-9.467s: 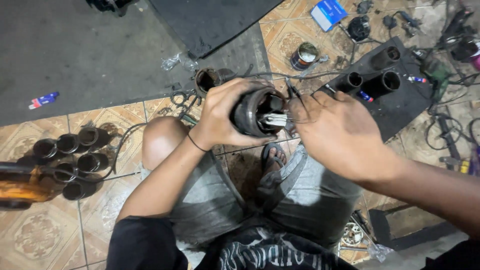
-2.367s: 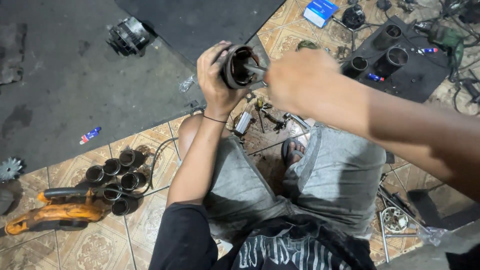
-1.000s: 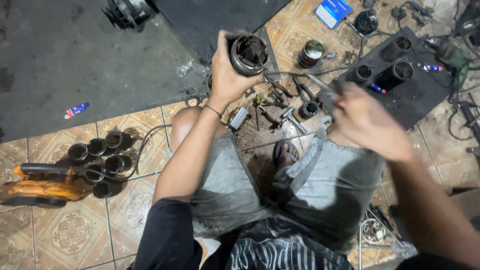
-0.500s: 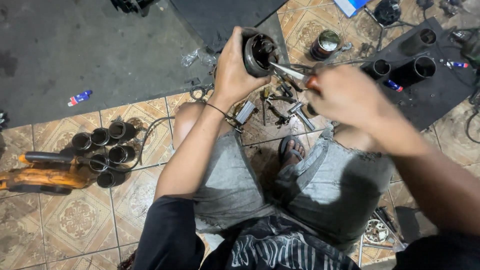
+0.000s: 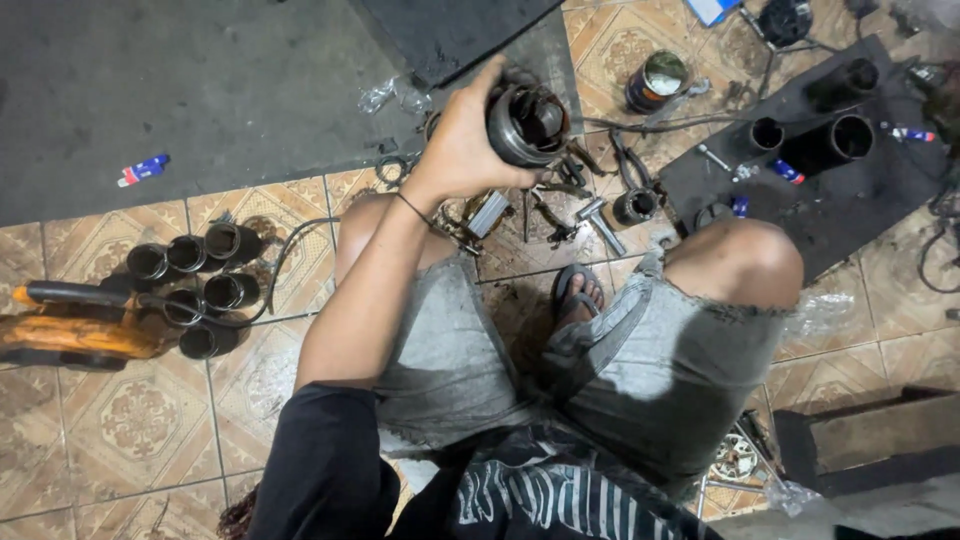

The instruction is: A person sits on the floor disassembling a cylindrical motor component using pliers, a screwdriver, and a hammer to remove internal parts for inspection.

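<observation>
above the knees, left hand (image 5: 462, 150) fingers grip a dark cylinder (image 5: 527, 124), open end facing up-right.

Black long-sleeve top (image 5: 330, 470) w/ white print at front, frayed grey denim shorts (image 5: 650, 370), thin dark wristband (image 5: 412, 208) on left wrist, dark sandal (image 5: 578, 293) on foot.

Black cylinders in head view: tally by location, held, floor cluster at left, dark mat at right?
Held in left hand: 1, a black cylindrical motor part
Cluster of black tubes on tile: 6
Black tubes on the dark mat: 3
Total: 10
</observation>
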